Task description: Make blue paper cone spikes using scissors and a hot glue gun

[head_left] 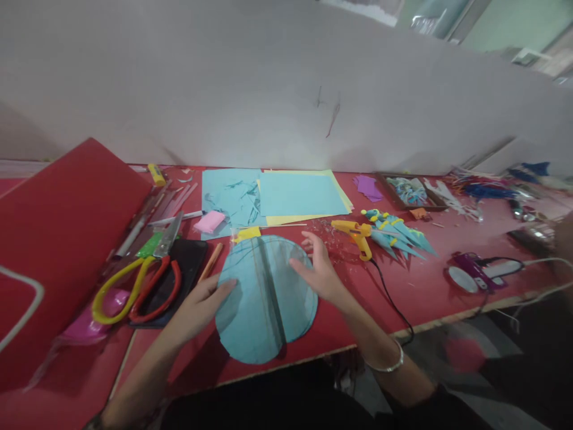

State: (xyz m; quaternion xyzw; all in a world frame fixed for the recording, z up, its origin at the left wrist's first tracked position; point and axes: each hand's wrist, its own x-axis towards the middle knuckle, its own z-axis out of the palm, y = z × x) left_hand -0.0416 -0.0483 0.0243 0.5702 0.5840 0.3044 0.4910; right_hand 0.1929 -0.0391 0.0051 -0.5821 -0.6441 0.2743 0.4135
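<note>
A rounded light-blue paper cutout (242, 316), with a dark grey strip (268, 286) running down its middle, is at the table's front edge. My left hand (203, 307) grips its left edge, thumb lying over the paper. Over its upper right edge, my right hand (324, 275) has its fingers spread apart; whether the fingertips touch the paper is hard to see. At the cutout's top is a small yellow piece (248, 233). Flat sheets of blue paper (304, 194) lie behind it, with yellow sheets beneath.
A yellow glue gun (358, 239) with a black cord lies right of my right hand, beside blue paper cones (403, 234). Scissors (166, 289) with yellow and red handles rest at left near a red board (67, 239). Further right are a tray (436, 202) of scraps and a purple device (477, 272).
</note>
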